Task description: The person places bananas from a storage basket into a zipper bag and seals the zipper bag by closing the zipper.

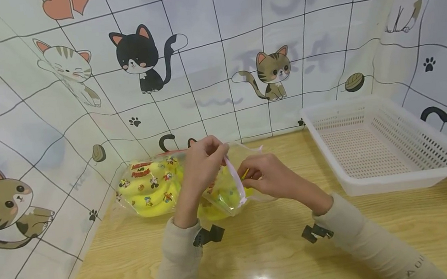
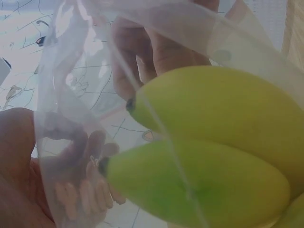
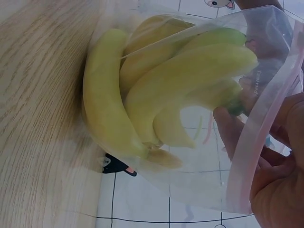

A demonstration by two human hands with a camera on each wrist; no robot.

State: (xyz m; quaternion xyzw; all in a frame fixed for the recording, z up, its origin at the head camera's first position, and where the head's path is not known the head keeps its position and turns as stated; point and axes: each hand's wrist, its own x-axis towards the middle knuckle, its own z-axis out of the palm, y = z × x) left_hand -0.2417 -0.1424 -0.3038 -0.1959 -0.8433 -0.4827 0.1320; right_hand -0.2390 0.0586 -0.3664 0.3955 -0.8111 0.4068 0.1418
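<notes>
A clear zip bag point(image 1: 230, 198) with a pale pink zip edge point(image 3: 251, 166) holds several yellow bananas point(image 3: 185, 76), greenish toward some tips. My left hand point(image 1: 206, 160) pinches the upper end of the bag's zip edge. My right hand point(image 1: 271, 175) is on the near right side of the mouth, its thumb and fingers curled at the edge. In the right wrist view, one finger reaches toward the banana tips. Through the film in the left wrist view, dark-tipped bananas point(image 2: 199, 180) lie between the hands, which are partly hidden.
Left of my hands lies another clear bag point(image 1: 150, 189), printed with cartoon figures and red lettering, with yellow contents. A white perforated plastic basket point(image 1: 346, 183) stands at the right on the wood-grain table point(image 1: 286, 252). A cat-patterned sheet point(image 1: 208, 81) covers the walls behind.
</notes>
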